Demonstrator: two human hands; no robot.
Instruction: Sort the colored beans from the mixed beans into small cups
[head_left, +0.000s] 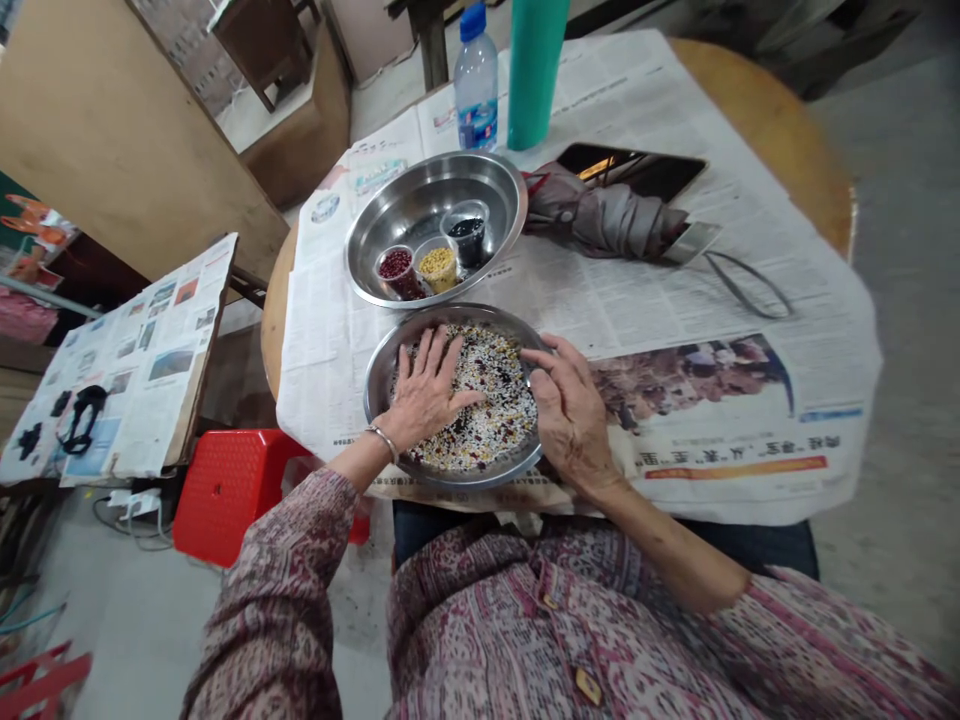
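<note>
A round wooden bench (780, 120) carries everything, spread over with newspaper (675, 300) that hangs past its near edge. The paper's headline near the right edge is in large characters too warped to read, beside a dark photo. A second papered board (135, 370) stands off the left edge with black items on it, hard to make out; a red stool (225, 490) sits below.

At the near edge lies a steel tray (382, 375) filled with mixed grain: mostly white, with dark red, yellow and black pieces. The left hand (424, 390) lies flat on the grain, fingers (442, 355) spread wide, holding nothing; a bangle (382, 438) circles its wrist. The right hand (570, 410) rests over the tray's right rim, its fingers bent close together above the grain; I cannot tell whether they pinch anything.

Just behind the tray stands a steel bowl (405, 200) with three small clear cups: the red cup (396, 270) holds red beans, the yellow cup (438, 266) yellow ones, the black cup (466, 235) black ones.

Toward the far edge, a folded grey umbrella (600, 215) lies beside a dark phone (637, 168), its strap (746, 285) looping right. A green flask (534, 70), top cut off, stands next to a water bottle (475, 85) with a blue cap; its blue label is too small to read.
</note>
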